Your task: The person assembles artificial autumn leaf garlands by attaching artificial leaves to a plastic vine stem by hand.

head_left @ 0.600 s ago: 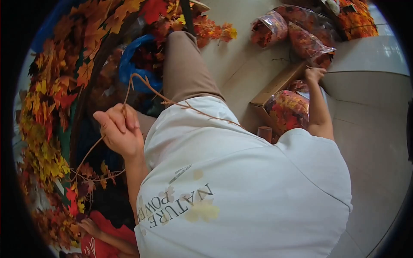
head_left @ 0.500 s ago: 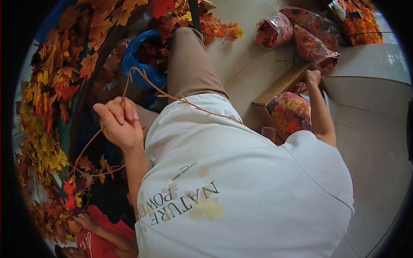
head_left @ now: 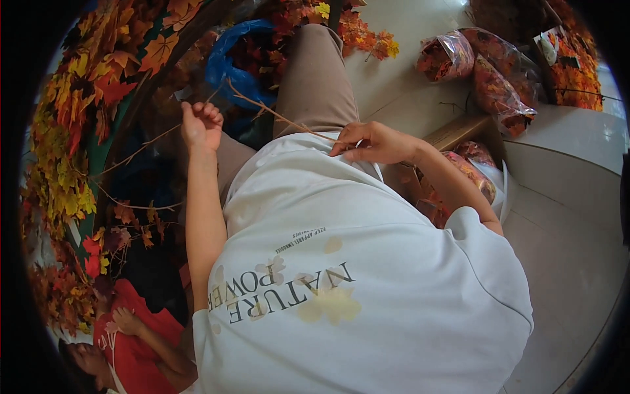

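My left hand (head_left: 202,125) is closed on a thin, bare brown branch (head_left: 282,118), raised left of my lap. The branch bends above that hand and slants down to my right hand (head_left: 377,142), whose fingers pinch its end over the hem of my white shirt. From the left hand, more of the branch trails down to the left, towards a few orange leaves. Just what lies inside the left fist is hidden.
Artificial autumn leaves (head_left: 59,171) are heaped along the left. Beyond my hands lies a blue plastic bag (head_left: 230,69). Wrapped leaf bundles (head_left: 446,58) lie on the floor, with a cardboard box (head_left: 459,133) at my right. A person in red (head_left: 141,308) sits at lower left.
My right hand has come from the box side to the branch's end by my lap. The left hand has lifted slightly, and the branch has shifted with it. The view has turned a little.
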Demonstrator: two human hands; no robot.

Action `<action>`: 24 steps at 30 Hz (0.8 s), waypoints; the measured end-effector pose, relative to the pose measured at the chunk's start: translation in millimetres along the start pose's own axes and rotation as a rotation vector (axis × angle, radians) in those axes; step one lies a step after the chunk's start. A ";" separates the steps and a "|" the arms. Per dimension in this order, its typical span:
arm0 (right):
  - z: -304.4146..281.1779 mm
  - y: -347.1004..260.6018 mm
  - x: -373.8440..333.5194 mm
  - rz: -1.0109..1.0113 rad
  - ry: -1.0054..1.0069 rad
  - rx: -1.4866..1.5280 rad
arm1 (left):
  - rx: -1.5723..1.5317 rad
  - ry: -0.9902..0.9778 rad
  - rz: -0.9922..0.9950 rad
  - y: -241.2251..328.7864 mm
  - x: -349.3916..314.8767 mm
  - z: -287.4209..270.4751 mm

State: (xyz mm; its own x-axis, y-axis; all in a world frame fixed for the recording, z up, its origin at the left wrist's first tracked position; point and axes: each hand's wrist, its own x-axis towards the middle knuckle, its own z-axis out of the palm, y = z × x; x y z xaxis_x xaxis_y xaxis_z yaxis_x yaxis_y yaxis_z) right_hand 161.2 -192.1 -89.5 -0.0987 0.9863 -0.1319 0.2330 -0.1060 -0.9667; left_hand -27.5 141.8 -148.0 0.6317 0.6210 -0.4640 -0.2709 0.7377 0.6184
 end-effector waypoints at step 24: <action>45.6 -36.5 268.1 0.270 0.171 0.824 | 0.438 -0.059 0.010 36.5 -108.1 5.7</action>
State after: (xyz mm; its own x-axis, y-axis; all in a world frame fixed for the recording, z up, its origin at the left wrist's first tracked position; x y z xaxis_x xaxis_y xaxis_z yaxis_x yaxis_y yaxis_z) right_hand 82.2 70.5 -99.5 0.0202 0.9127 -0.4081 -0.5509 -0.3305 -0.7663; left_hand -101.5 100.1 -71.7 0.6744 0.6017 -0.4279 0.0482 0.5424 0.8387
